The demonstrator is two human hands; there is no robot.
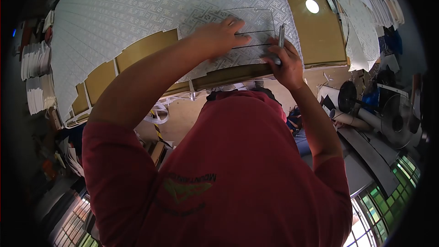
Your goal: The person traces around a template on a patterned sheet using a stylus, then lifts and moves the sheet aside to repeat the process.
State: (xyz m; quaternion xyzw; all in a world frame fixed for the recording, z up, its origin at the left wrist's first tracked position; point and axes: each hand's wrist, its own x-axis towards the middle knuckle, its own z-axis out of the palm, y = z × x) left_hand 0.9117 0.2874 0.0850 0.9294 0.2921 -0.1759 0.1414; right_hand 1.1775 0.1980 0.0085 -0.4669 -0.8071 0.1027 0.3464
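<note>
Silvery patterned fabric (137, 13) covers much of the table, in stacked layers with a stepped near edge. A see-through sheet with a dark outline and two dark lines (258, 23) lies over its right part. My left hand (222, 36) is over this sheet, fingers spread and slightly blurred, holding nothing. At the sheet's right side, my right hand (288, 61) closes around a slim silver metal tool (281, 34). The tool's upper end points away from me, and a rounded grey part shows below my fingers. Its exact kind is hidden by my grip.
The brown tabletop (320, 41) shows right of the fabric, with its near edge close to my body. Fabric scraps (359, 36) hang at the right corner. A fan (398, 121) and cardboard tubes (352, 120) stand at right. Stacked white sheets (36, 59) are at far left.
</note>
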